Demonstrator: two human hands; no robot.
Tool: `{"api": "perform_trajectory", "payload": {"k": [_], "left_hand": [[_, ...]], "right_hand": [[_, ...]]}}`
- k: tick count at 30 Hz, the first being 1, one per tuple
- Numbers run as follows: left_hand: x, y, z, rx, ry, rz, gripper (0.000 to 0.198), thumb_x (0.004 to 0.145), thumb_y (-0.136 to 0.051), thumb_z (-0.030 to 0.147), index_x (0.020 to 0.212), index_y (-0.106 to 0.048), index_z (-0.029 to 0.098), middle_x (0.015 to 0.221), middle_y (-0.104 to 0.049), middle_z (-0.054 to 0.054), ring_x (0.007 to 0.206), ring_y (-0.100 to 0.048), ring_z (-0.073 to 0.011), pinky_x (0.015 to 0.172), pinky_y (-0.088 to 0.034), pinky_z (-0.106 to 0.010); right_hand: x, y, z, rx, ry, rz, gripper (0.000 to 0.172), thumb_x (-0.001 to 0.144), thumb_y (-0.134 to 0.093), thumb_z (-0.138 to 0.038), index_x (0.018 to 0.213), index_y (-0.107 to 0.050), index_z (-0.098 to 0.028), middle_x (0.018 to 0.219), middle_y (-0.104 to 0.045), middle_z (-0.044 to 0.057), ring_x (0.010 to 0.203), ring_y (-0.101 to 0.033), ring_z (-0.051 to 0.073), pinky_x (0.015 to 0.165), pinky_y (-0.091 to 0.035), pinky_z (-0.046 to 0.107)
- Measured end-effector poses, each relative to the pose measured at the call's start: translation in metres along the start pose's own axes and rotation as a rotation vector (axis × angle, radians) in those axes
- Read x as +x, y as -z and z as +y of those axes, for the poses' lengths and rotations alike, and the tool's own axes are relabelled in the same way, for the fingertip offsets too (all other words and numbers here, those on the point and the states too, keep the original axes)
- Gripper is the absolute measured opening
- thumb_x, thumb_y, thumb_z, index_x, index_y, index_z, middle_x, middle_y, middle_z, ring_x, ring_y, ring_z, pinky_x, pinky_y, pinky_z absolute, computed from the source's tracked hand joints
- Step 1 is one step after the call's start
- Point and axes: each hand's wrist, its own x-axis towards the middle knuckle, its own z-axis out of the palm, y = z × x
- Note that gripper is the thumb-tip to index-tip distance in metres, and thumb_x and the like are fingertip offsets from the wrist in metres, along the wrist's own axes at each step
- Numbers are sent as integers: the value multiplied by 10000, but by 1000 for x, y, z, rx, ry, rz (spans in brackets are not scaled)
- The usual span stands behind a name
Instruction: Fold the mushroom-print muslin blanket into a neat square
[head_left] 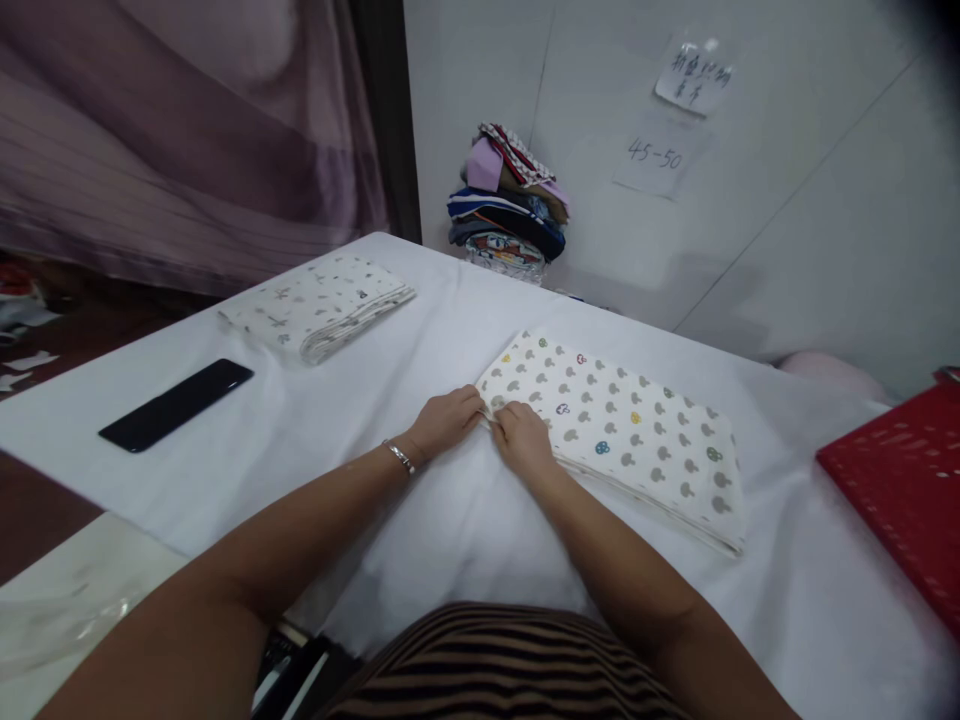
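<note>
A folded white cloth (622, 430) printed with grey and coloured mushroom shapes lies flat on the white-covered table (315, 480). My left hand (448, 420), with a silver bracelet at its wrist, pinches the cloth's near left corner. Close beside it, my right hand (523, 435) has its fingers closed on the same corner, along the near edge. The fingertips of both hands almost meet there. Further left lies a second folded white cloth (322, 300) with small leaf-like prints, apart from both hands.
A black phone (176, 405) lies at the table's left. Behind the table a stack of folded clothes (510, 210) stands against the wall. At the right edge is a red object (900, 470) with light specks. A purple curtain (187, 130) hangs at the left.
</note>
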Motion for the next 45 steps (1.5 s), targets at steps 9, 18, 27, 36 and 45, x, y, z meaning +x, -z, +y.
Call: {"api": "perform_trajectory", "payload": {"k": [9, 18, 27, 36, 45], "left_hand": [[23, 15, -3, 121, -348, -29, 197, 918, -445, 202, 878, -639, 202, 853, -645, -64, 937, -547, -209, 838, -402, -371], [17, 7, -7, 93, -311, 68, 251, 912, -427, 193, 888, -675, 225, 910, -668, -64, 1006, -550, -225, 863, -402, -393], [16, 4, -8, 44, -281, 84, 249, 898, -445, 178, 878, -690, 221, 868, -675, -67, 932, -570, -226, 828, -414, -399], [17, 0, -9, 24, -260, 102, 280, 897, -420, 200, 858, -696, 222, 856, -676, -75, 910, -582, -234, 816, -439, -417], [18, -5, -12, 89, -283, 96, 262, 878, -423, 218, 875, -685, 204, 886, -667, -94, 907, -585, -248, 812, -435, -412]], "right_hand": [[5, 6, -4, 10, -33, -62, 261, 960, -424, -300, 1057, -628, -170, 1015, -602, 95, 950, -508, 220, 826, -411, 327], [-22, 23, 14, -20, 4, -56, 250, 962, -405, -219, 1044, -639, -190, 1075, -588, 79, 956, -475, 204, 831, -367, 316], [-86, 37, 57, -84, -49, -37, 299, 979, -379, -206, 1160, -617, -188, 1084, -622, 91, 980, -496, 205, 824, -358, 324], [-179, 75, 122, -155, -203, 51, 316, 967, -403, -270, 1165, -642, -211, 1127, -631, 115, 1016, -541, 238, 865, -417, 379], [-191, 85, 119, -142, -266, 121, 305, 960, -418, -273, 1109, -678, -215, 1101, -652, 107, 1003, -566, 225, 861, -432, 360]]}}
